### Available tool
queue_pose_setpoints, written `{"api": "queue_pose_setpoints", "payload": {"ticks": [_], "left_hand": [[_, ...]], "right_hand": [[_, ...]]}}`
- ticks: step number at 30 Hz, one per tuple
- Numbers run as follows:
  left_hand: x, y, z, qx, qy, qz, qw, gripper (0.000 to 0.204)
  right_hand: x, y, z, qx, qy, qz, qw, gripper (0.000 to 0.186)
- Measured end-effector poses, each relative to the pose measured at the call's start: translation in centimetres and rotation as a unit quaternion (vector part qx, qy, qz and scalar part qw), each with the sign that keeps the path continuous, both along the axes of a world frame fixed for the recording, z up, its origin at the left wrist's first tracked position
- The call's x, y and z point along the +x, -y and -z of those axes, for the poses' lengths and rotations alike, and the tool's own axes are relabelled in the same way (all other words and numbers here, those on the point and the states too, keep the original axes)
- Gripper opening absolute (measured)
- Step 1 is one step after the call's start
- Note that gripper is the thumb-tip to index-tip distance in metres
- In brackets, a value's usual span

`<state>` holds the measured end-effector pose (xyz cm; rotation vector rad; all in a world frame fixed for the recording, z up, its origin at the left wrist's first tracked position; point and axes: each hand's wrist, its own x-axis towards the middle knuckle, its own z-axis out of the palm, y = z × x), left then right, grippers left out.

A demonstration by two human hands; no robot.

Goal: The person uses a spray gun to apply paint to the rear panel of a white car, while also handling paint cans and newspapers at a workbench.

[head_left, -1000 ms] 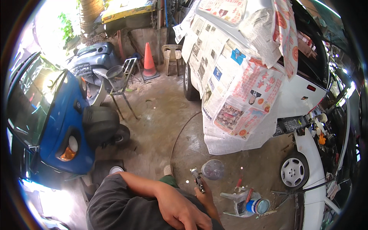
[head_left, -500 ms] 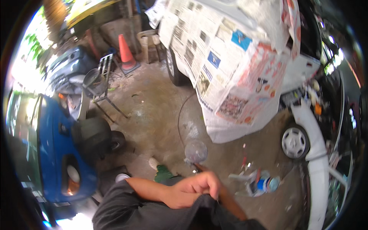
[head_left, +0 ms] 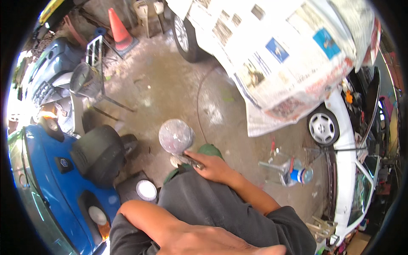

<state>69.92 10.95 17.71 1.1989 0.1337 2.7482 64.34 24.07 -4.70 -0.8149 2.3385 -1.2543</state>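
My right hand [head_left: 210,165], in front of my knees, is closed round the handle of a spray gun [head_left: 192,160]. The gun's round, paint-speckled cup [head_left: 175,135] shows from above. Close to the camera at the lower edge lies my left hand [head_left: 212,243], over my dark shirt. Its back and part of one finger show; the other fingers are cut off, so its grip is hidden. Ahead to the right stands a car body covered in newspaper [head_left: 280,59], apart from both hands.
A thin hose [head_left: 199,100] curves over the floor. To the left are a blue car front [head_left: 55,182], a black metal stand [head_left: 102,80] and an orange cone [head_left: 119,29]. A white lid [head_left: 146,190] lies near my left leg. Bottles [head_left: 301,175] and a white car [head_left: 346,170] are to the right.
My right hand has come forward and left into fuller view with the spray gun. My left hand has dropped toward the lower edge from the shirt fold it pinched. The view has shifted.
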Motion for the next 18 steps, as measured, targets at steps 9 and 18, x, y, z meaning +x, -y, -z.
{"api": "queue_pose_setpoints", "payload": {"ticks": [9,18], "left_hand": [[-6.7,5.7,-3.0,0.081,0.217,-0.253,0.939,0.076],[-24.8,21.0,6.0,-0.433,-0.061,-0.15,0.887,0.069]], "right_hand": [[-9.6,8.4,0.0,0.027,0.052,-0.022,0.998,0.066],[-26.3,17.6,2.6,0.052,0.127,-0.037,0.99,0.066]]}}
